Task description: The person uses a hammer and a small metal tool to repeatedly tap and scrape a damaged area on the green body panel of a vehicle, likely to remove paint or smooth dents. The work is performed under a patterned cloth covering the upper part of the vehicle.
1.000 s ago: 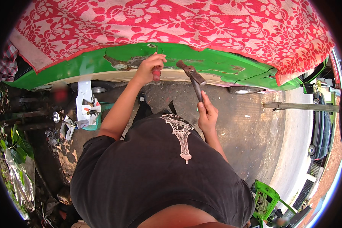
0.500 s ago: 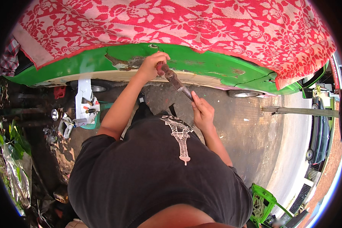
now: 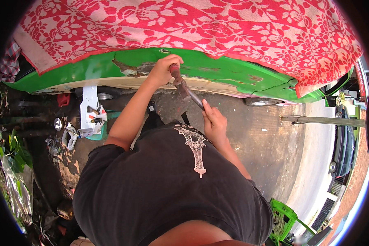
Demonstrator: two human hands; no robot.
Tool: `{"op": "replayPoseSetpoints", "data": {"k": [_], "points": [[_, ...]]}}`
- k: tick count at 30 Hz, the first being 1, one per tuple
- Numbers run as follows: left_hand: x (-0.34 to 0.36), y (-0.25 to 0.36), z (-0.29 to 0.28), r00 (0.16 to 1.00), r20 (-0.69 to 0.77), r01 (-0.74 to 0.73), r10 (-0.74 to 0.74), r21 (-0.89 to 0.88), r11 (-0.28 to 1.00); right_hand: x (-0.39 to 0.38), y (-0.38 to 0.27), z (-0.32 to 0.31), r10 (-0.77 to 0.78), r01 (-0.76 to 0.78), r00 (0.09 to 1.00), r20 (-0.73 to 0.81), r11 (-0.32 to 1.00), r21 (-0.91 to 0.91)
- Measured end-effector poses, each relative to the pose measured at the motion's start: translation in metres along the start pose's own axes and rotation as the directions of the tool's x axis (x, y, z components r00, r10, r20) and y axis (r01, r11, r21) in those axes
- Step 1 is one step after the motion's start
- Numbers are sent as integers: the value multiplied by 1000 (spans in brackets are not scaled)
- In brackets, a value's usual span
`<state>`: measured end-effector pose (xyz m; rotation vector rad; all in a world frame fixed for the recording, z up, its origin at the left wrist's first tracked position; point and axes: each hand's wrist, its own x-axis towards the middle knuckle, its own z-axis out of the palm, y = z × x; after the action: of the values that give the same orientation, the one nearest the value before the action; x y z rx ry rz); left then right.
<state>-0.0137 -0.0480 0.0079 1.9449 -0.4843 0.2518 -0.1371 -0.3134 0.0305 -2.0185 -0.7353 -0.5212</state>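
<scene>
My left hand [image 3: 162,70] is closed round a red-handled tool [image 3: 174,68] held against the green car body [image 3: 223,71]; its tip is hidden behind my fingers. In my right hand [image 3: 215,123] is a hammer [image 3: 181,88] with a worn metal head, which meets or overlaps the end of the red handle; contact is unclear. The green panel around my left hand has peeling, rough dark patches [image 3: 133,67].
A red floral cloth [image 3: 184,20] covers the car's upper part. At left, tools lie on a white board [image 3: 88,119] over a teal support, near a red container [image 3: 63,99] and plants. Green plastic-looking framework [image 3: 285,213] stands lower right; a dark car [image 3: 342,143] is beyond.
The hammer head has moved left and down from beside my left hand onto or over the red handle's end, and my right hand has shifted slightly left.
</scene>
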Motion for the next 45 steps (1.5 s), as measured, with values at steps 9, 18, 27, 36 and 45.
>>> {"op": "replayPoseSetpoints", "data": {"k": [9, 18, 27, 36, 45], "points": [[11, 8, -8, 998, 70, -1, -3, 68, 998, 8, 7, 1, 36, -36, 999, 21, 999, -10], [23, 9, -12, 986, 98, 136, -133, -20, 991, 21, 4, 1, 40, -40, 997, -66, 999, 4], [28, 7, -12, 989, 22, 145, -144, -72, 987, 39, 7, -4, 112, -107, 992, 49, 989, -100], [-43, -40, -7, 997, 58, 44, -43, -11, 999, 17, 16, -12, 352, -323, 926, -140, 927, 191], [-39, -21, -9, 992, -13, -124, 124, -41, 991, 1, 28, -12, 529, -489, 846, -71, 822, 292]]}}
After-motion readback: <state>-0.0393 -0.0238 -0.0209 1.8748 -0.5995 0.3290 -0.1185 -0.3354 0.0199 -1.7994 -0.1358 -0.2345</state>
